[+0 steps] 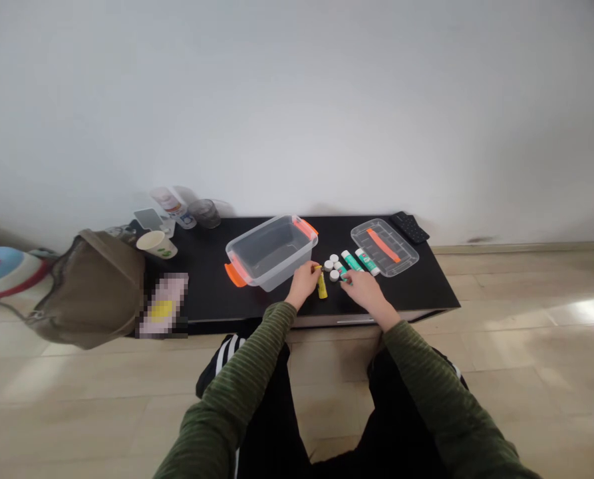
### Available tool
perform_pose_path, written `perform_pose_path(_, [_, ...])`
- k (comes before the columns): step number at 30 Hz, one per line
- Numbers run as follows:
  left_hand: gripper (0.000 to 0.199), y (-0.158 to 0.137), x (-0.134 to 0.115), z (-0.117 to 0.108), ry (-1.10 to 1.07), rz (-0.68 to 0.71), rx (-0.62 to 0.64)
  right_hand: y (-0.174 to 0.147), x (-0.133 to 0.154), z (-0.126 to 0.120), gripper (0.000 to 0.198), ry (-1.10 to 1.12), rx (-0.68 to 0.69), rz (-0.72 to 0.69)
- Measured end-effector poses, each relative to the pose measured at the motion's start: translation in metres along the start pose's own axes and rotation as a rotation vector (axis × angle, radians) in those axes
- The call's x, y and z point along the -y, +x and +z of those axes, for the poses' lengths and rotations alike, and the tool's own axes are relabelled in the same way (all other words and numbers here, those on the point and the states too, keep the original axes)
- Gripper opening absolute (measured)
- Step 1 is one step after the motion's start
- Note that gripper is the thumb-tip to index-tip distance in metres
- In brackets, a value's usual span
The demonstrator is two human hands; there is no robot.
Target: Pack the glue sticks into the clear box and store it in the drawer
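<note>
From my remote position I record a plain pale wall (301, 113) across the upper frame, a tiled floor (506, 352) at lower right, and a black tabletop (211, 293) running through the middle.

At centre, the left hand (305, 283) has its fingertips drawn together at the upper end of a yellow tube (322, 287); I cannot tell how firmly it is gripped. The tube lies near the front edge. The right hand (364, 289), just right of centre, has its fingers curled at a short green-and-white stick (342, 269); whether it is held I cannot tell. White round caps (334, 259) cluster between the hands, just above them in the frame. Two longer green-and-white sticks (358, 261) lie beside the cluster.

Room for movement: sideways space is tight between the hands; bare black surface shows right of the right hand, towards the table's right corner. The left hand is just beside the wall of a clear plastic box (285, 271).

Materials: the box is open-topped, rounded-rectangular and translucent, with orange latches (237, 271). Its match in finish, a clear ribbed lid (406, 256) with an orange handle (383, 245), lies flat right of centre. Further out, at left, stand a printed paper cup (153, 245), a smoky tumbler (205, 213) and a limp brown fabric bag (97, 286).
</note>
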State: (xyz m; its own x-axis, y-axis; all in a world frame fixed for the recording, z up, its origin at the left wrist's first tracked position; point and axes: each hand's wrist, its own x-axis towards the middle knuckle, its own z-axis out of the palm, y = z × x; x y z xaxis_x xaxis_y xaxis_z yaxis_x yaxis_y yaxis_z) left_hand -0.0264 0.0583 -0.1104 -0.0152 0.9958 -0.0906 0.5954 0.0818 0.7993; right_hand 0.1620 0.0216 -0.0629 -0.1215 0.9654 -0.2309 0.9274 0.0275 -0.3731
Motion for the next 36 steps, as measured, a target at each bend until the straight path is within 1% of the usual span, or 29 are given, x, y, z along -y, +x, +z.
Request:
perform_pose_path(2, [0.018, 0.000, -0.001, 0.000, 0.134, 0.021, -0.010, 0.003, -0.008, -0.006, 0.028, -0.039, -0.018, 0.047])
perform_pose_path(4, [0.020, 0.000, -0.001, 0.003, 0.215, 0.039, -0.018, 0.006, -0.013, -0.009, 0.029, -0.069, -0.017, 0.079])
perform_pose_path(7, [0.021, 0.002, -0.002, 0.009, 0.289, 0.054, -0.029, 0.008, -0.014, -0.007, 0.028, -0.118, -0.003, 0.090])
perform_pose_path(11, [0.022, 0.000, -0.006, 0.014, 0.366, 0.080, -0.015, 0.009, -0.009, -0.001, 0.027, -0.175, 0.002, 0.085])
perform_pose_path(13, [0.023, -0.005, -0.010, 0.015, 0.403, 0.129, -0.028, 0.010, -0.006, 0.002, 0.026, -0.187, 0.010, 0.089])
perform_pose_path(15, [0.022, -0.010, -0.014, 0.015, 0.422, 0.225, -0.038, 0.011, -0.003, 0.004, 0.026, -0.192, 0.012, 0.092])
perform_pose_path(18, [0.021, -0.017, -0.016, 0.020, 0.424, 0.373, 0.027, 0.013, 0.000, 0.007, 0.028, -0.193, 0.011, 0.099])
perform_pose_path(21, [0.027, -0.018, -0.015, 0.025, 0.454, 0.406, 0.095, 0.014, 0.003, 0.009, 0.033, -0.189, 0.029, 0.123])
perform_pose_path(25, [0.022, -0.017, -0.012, 0.029, 0.499, 0.418, 0.079, 0.015, 0.005, 0.011, 0.034, -0.193, 0.038, 0.136])
perform_pose_path(28, [0.019, -0.016, -0.010, 0.028, 0.499, 0.425, 0.059, 0.015, 0.005, 0.011, 0.035, -0.193, 0.050, 0.143])
perform_pose_path(31, [0.021, -0.014, -0.007, 0.022, 0.456, 0.419, 0.014, 0.014, 0.002, 0.008, 0.035, -0.183, 0.065, 0.173])
perform_pose_path(34, [0.022, -0.008, -0.003, 0.013, 0.334, 0.371, -0.034, 0.011, -0.002, 0.003, 0.036, -0.162, 0.065, 0.184])
perform_pose_path(36, [0.021, -0.004, -0.002, 0.007, 0.179, 0.304, -0.043, 0.008, -0.005, 0.000, 0.036, -0.144, 0.046, 0.179])
